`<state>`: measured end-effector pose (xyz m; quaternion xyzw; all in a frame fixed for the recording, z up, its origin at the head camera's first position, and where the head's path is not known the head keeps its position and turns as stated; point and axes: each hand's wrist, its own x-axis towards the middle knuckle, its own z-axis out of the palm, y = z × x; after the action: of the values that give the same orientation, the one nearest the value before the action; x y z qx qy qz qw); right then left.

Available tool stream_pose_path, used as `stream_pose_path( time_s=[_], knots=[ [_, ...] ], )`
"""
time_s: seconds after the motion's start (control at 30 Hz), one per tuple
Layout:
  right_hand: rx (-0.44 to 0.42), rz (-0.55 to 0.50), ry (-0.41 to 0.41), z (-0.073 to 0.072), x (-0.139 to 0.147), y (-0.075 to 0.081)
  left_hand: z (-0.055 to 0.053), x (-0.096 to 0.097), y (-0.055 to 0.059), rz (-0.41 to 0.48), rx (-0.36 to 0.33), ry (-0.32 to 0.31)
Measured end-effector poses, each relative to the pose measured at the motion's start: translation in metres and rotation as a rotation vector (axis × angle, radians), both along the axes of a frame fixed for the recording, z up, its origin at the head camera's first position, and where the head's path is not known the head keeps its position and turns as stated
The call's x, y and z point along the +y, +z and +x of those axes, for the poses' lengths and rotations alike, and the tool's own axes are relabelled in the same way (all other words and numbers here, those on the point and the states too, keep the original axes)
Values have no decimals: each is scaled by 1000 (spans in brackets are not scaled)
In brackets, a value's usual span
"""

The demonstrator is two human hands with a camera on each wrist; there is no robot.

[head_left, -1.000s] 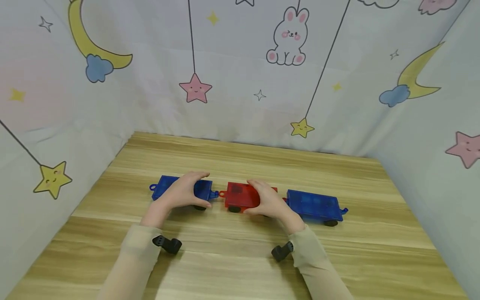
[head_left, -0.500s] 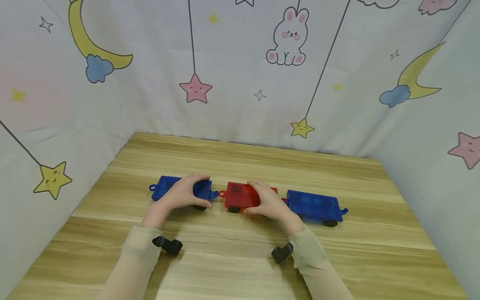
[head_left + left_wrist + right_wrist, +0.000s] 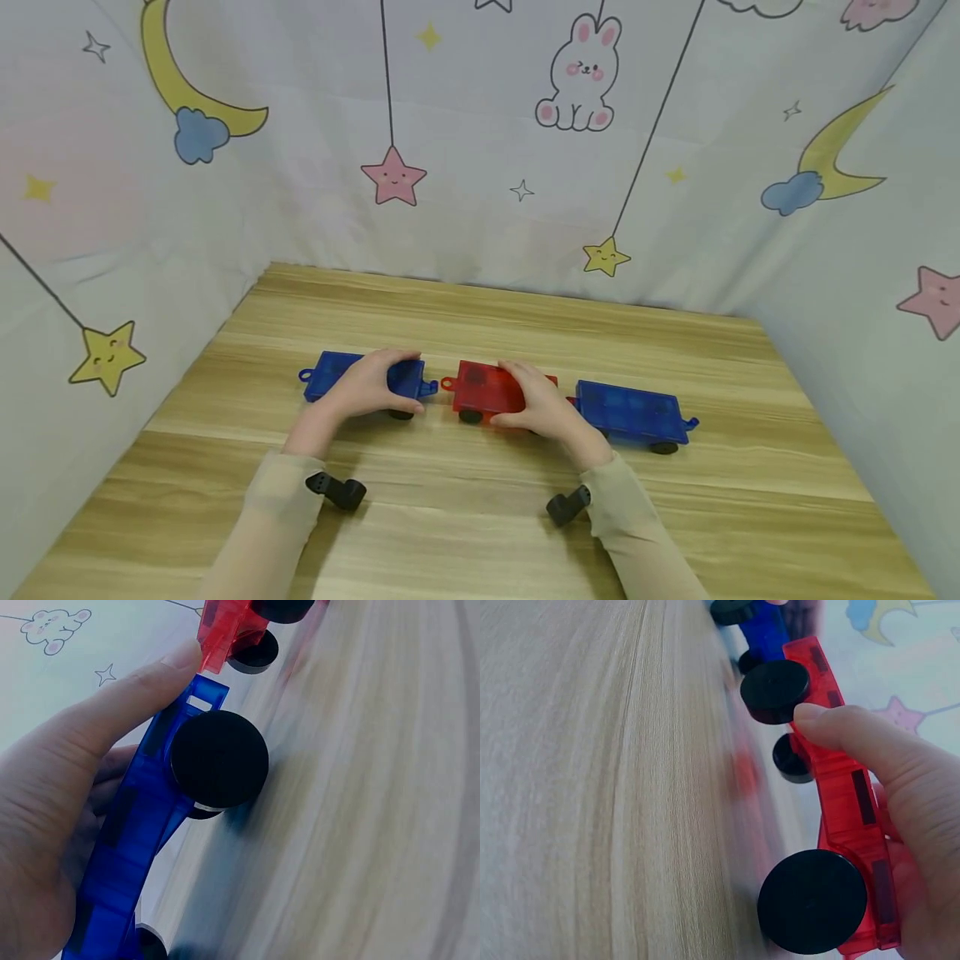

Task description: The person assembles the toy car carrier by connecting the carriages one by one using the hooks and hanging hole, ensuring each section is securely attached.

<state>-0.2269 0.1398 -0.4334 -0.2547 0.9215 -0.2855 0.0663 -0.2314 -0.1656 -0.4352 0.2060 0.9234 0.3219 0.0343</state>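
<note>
A translucent blue toy train car stands at the left of a row, and my left hand grips it with thumb and fingers on opposite sides. My right hand holds a red toy car in the middle; the right wrist view shows its black wheels slightly off the tabletop. The blue car's hook and the red car's ring are close but look apart. At the right is a second blue car, untouched; my right hand partly hides its joint with the red car.
All three cars are on or just above a wood-grain table. White cloth walls printed with stars, moons and a rabbit enclose its back and sides. Each wrist wears a black camera.
The red car has risen slightly in my right hand, its ring now higher relative to the blue hook. My left hand and both blue cars look nearly unmoved; the whole view shifts slightly.
</note>
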Motion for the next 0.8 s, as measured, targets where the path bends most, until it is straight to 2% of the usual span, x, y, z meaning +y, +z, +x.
stream_pose_path(
  time_s=[0.8],
  knots=[
    [-2, -13, 5, 0, 0, 0, 2, 8, 2, -4, -13, 7]
  ],
)
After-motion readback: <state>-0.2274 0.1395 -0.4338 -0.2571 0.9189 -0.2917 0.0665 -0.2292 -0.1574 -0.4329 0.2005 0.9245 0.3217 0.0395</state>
